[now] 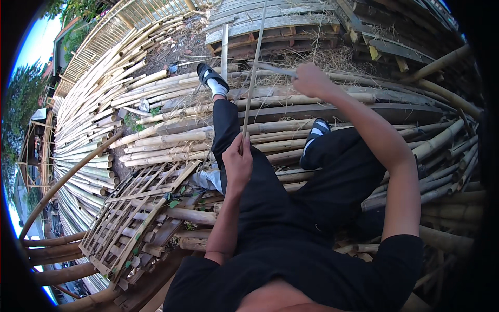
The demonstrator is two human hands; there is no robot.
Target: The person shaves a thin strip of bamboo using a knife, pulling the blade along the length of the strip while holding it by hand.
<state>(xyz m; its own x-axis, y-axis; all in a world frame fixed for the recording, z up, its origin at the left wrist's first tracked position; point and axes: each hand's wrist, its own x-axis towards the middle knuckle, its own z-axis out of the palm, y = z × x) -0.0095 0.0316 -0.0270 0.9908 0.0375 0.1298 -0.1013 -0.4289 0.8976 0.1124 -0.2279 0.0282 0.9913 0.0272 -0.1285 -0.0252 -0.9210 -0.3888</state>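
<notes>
My left hand [239, 161] is closed round the near end of a long, thin bamboo strip [253, 73]. The strip runs up and away from me, past the top edge of the view. Farther out and to the right, my right hand [312, 81] grips a knife [278, 70], its grey blade somewhat blurred and pointing left. The blade's tip end meets or crosses the strip; whether it touches I cannot tell. The knife's handle is mostly hidden in my fist. My legs in black trousers stretch out between my arms, with sandals on both feet.
Bamboo poles [171, 127] lie stacked under and around my legs, with a large pile [78, 130] at left. A slatted bamboo panel [140, 218] sits at lower left. Wooden pallets [280, 34] stand ahead, dry shavings [332, 60] beside them. A curved pole [57, 184] rises at far left.
</notes>
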